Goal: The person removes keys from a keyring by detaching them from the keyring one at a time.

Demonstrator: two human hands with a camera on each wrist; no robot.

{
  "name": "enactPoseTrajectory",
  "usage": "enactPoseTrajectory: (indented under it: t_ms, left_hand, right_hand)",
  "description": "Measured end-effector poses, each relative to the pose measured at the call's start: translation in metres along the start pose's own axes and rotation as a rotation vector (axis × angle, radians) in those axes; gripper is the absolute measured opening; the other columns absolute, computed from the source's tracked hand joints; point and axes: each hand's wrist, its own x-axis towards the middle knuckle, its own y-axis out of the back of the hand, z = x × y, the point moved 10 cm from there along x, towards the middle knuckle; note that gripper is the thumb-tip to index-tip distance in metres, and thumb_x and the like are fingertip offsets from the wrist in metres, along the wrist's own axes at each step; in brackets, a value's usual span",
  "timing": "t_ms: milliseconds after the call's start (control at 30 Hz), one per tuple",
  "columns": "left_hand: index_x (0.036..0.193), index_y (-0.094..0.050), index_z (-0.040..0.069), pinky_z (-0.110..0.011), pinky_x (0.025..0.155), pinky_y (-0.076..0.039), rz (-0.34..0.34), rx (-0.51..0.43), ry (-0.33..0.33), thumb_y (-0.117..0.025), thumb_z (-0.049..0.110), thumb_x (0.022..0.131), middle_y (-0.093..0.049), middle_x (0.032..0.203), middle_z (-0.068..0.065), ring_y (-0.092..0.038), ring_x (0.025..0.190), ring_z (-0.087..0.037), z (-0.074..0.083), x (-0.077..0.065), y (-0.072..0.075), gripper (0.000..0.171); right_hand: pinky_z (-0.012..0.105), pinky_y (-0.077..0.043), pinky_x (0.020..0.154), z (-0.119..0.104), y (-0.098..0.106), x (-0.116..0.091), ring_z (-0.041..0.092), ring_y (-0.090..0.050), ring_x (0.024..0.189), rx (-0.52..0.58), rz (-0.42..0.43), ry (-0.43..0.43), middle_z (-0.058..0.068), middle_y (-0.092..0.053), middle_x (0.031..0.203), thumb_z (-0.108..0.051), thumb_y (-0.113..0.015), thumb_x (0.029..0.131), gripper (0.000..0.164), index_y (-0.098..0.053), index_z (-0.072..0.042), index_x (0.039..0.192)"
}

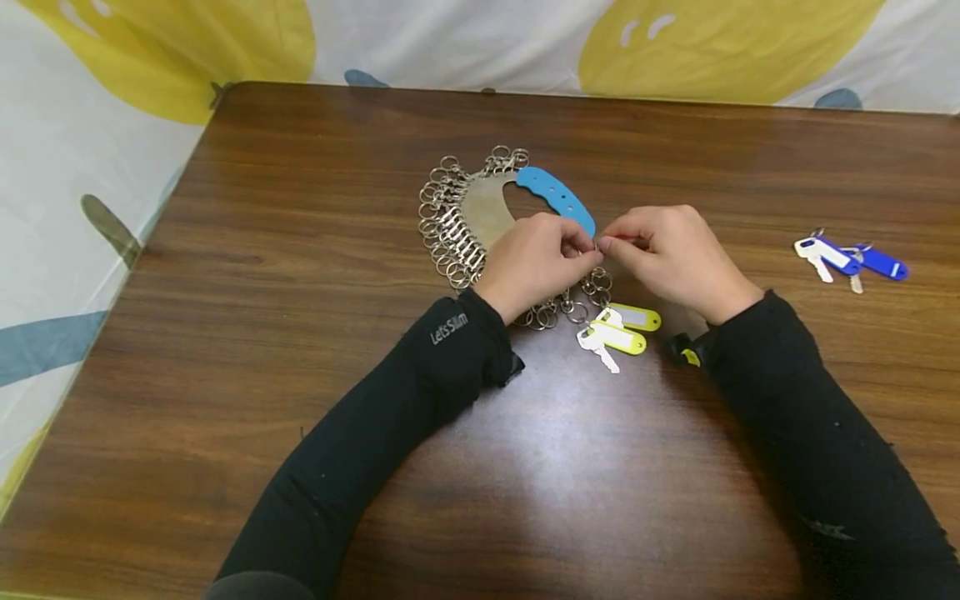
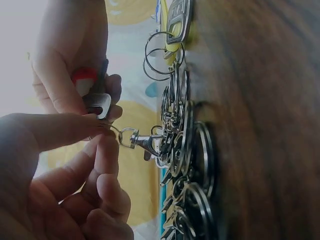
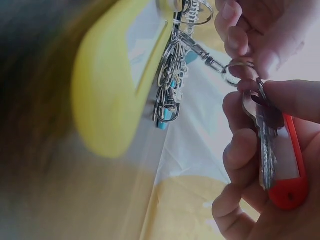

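Left sleeve (image 1: 390, 417): black, long, close-fitting; white lettering near the cuff, apparently "LetsSlim".
Right sleeve (image 1: 817, 450): black, long; faint pale marks on the forearm.
Right wrist: small black-and-yellow fitting (image 1: 686, 350) at the cuff, possibly a strap.
Left hand (image 1: 536, 262): bare, ungloved.
Right hand (image 1: 675, 258): bare, ungloved.

I counted two yellow tags (image 1: 628, 329) near the table's (image 1: 300, 333) middle, two blue tags (image 1: 855, 257) toward its right edge, one red tag (image 3: 286, 165), and one ring-lined key holder (image 1: 480, 212).
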Motion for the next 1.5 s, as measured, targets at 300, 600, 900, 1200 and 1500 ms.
enactPoseTrajectory:
  t_ms: [300, 600, 900, 1200, 1500]
  left_hand:
    - [0.087, -0.068, 0.021, -0.02, 0.064, -0.043, -0.007, 0.016, -0.018, -0.065, 0.032, 0.087, -0.066, 0.081, 0.008, -0.059, 0.074, -0.005, 0.0044, 0.0013, 0.0005, 0.011]
    - [0.087, -0.071, 0.022, -0.022, 0.064, -0.042, -0.036, -0.011, -0.024, -0.063, 0.034, 0.088, -0.068, 0.085, 0.008, -0.058, 0.075, -0.006, 0.0025, -0.0016, -0.0054, 0.014]
    - [0.083, -0.07, 0.019, -0.02, 0.064, -0.042, -0.007, -0.093, 0.008, -0.067, 0.033, 0.085, -0.067, 0.08, 0.006, -0.058, 0.073, -0.006, -0.0039, -0.0003, -0.0009, 0.014]
    - [0.084, -0.068, 0.021, -0.021, 0.065, -0.042, -0.038, -0.028, -0.019, -0.068, 0.031, 0.085, -0.067, 0.082, 0.007, -0.058, 0.075, -0.007, 0.003, -0.0014, -0.0025, 0.01]
    - [0.084, -0.071, 0.021, -0.022, 0.067, -0.043, -0.04, -0.072, -0.02, -0.064, 0.035, 0.087, -0.068, 0.086, 0.007, -0.058, 0.077, -0.007, 0.0003, -0.0005, -0.0048, 0.016]
  right_hand:
    - [0.021, -0.039, 0.06, -0.0031, 0.0031, -0.0002, 0.012, -0.054, 0.066, -0.016, 0.013, 0.033, 0.004, -0.072, 0.084, -0.012, -0.062, 0.09, 0.014, -0.075, -0.009, 0.092]
    - [0.02, -0.037, 0.056, -0.0001, 0.0, -0.0011, 0.008, -0.05, 0.061, 0.001, 0.022, 0.043, 0.003, -0.071, 0.08, -0.013, -0.063, 0.09, 0.013, -0.075, -0.009, 0.091]
    - [0.017, -0.037, 0.057, -0.0061, 0.0006, -0.0012, 0.007, -0.05, 0.062, -0.001, 0.042, 0.111, 0.001, -0.07, 0.076, -0.01, -0.064, 0.087, 0.011, -0.075, -0.009, 0.087]
    - [0.019, -0.037, 0.055, -0.0045, 0.0007, -0.0001, 0.008, -0.05, 0.06, -0.022, 0.031, 0.093, 0.002, -0.071, 0.077, -0.011, -0.064, 0.088, 0.012, -0.075, -0.008, 0.09]
    - [0.018, -0.037, 0.056, -0.0053, 0.0025, -0.0002, 0.008, -0.051, 0.061, -0.017, 0.042, 0.095, 0.002, -0.071, 0.077, -0.011, -0.064, 0.088, 0.012, -0.075, -0.008, 0.09]
